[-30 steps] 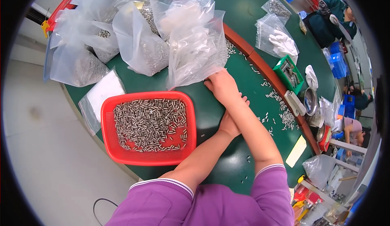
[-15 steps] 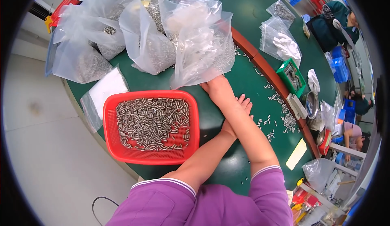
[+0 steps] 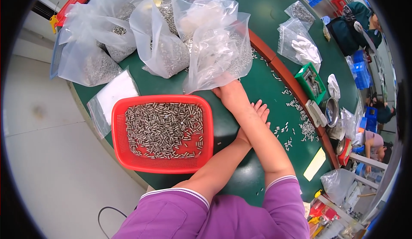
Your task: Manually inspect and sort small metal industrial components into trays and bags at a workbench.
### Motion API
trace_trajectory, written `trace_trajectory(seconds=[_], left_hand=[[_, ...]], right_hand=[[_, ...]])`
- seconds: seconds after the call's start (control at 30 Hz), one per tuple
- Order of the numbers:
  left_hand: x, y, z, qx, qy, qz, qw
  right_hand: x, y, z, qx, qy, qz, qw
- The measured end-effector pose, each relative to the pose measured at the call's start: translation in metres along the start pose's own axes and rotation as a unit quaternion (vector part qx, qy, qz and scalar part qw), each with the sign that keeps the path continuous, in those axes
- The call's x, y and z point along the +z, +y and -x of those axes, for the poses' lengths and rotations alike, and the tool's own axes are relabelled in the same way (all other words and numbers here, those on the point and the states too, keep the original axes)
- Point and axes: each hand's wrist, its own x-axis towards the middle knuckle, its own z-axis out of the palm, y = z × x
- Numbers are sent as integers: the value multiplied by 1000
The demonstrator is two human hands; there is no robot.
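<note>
A basket [image 3: 163,164] of small metal cylinders [image 3: 163,129] sits at the surface's [image 3: 262,80] near edge. Behind it, filled plastic bags [image 3: 171,45] crowd the far-left area. The forearms cross just right of the basket; the right hand [image 3: 229,94] touches the nearest bag [image 3: 219,54]. Loose cylinders [image 3: 296,123] lie toward the right edge.

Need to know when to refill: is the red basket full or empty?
Partly full: small metal pins cover most of the red basket, but red mesh shows bare near its lower right.

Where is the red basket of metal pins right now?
Head view: the red basket sits on the green table, left of the crossed forearms, below the plastic bags.
</note>
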Motion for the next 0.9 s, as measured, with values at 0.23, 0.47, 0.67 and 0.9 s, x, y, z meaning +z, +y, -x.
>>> trace_trajectory(seconds=[0.23,0.47,0.67,0.9], left_hand=[[-1,1,-1,2,2,1,1000],[-1,1,0,-1,4,-5,1000],[1,0,1,-4,18,29,999],[1,1,0,-19,7,57,998]], right_hand=[[3,0,1,11,8,29,999],[0,-1,4,10,13,19,1000],[6,-12,3,12,45,41,998],[16,-12,-1,34,77,37,996]])
